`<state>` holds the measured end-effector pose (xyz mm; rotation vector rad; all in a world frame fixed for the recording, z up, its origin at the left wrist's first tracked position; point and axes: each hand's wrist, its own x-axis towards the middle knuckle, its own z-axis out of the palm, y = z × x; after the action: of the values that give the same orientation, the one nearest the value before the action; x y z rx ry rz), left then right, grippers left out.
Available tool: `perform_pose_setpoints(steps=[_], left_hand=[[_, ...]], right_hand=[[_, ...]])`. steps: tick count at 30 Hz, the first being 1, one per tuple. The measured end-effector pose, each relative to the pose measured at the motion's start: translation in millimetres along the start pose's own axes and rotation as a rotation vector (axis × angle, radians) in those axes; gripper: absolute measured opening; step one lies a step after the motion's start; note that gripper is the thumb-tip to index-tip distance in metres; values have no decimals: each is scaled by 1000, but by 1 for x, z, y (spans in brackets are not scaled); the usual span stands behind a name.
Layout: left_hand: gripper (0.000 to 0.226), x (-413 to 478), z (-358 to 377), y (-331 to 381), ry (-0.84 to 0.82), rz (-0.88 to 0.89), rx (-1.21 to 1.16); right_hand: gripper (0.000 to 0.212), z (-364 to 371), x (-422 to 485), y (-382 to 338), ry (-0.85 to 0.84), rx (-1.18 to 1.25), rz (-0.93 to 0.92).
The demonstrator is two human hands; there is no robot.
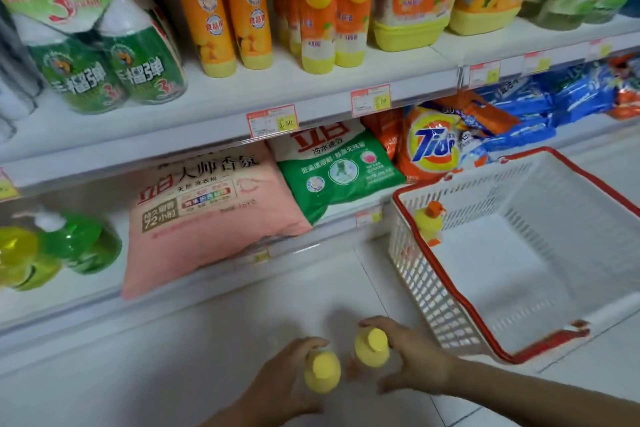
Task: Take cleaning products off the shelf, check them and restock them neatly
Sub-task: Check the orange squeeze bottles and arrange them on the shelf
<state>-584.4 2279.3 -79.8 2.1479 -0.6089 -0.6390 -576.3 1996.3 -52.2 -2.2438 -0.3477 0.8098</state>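
Floor [242, 322]: L hand [277, 380] round left btl [322, 371], R hand [417, 357] round right btl [372, 348].

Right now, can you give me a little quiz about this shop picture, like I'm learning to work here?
1. True or false: the left hand and the right hand each hold a yellow-capped bottle, the left bottle and the right bottle.
2. How many bottles are in the white basket? A: none. B: one. C: three.
3. What colour is the bag between the pink laundry powder bag and the orange Tide bag?

Key
1. True.
2. B, the yellow-and-orange bottle at the basket's far corner.
3. Green: the green bag.
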Motion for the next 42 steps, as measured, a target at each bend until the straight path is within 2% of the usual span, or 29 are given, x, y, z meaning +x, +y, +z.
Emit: perform_pose_setpoints(steps=[3,5,8,13,17,21,24,28,35,42], left_hand=[[78,1,16,-2,116,-23,-42],[71,1,10,3,175,-31,-97],[64,1,-18,25,333,-62,-201],[64,4,-98,83,767,-76,-353],[59,-4,-170,146,1022,91,-407],[46,-17,-232,205,1139,347,-397],[46,-17,-268,227,1238,433,-297],[52,3,-306,227,1257,429,-218],[51,42,-343,216,1150,384,-208],[48,79,-372,209,1097,323,-200]], right_hand=[[68,9,7,4,117,17,-28],[59,5,8,-3,164,25,-49],[60,-15,4,-22,255,96,-95],[59,-83,-7,-93,464,227,-243],[57,-142,-17,-168,628,298,-451],[63,-192,-19,-234,796,317,-652],[59,-217,-4,-266,867,393,-776],[57,-237,39,-292,938,355,-826],[64,-263,106,-310,973,282,-820],[76,-284,145,-324,1019,218,-694]])
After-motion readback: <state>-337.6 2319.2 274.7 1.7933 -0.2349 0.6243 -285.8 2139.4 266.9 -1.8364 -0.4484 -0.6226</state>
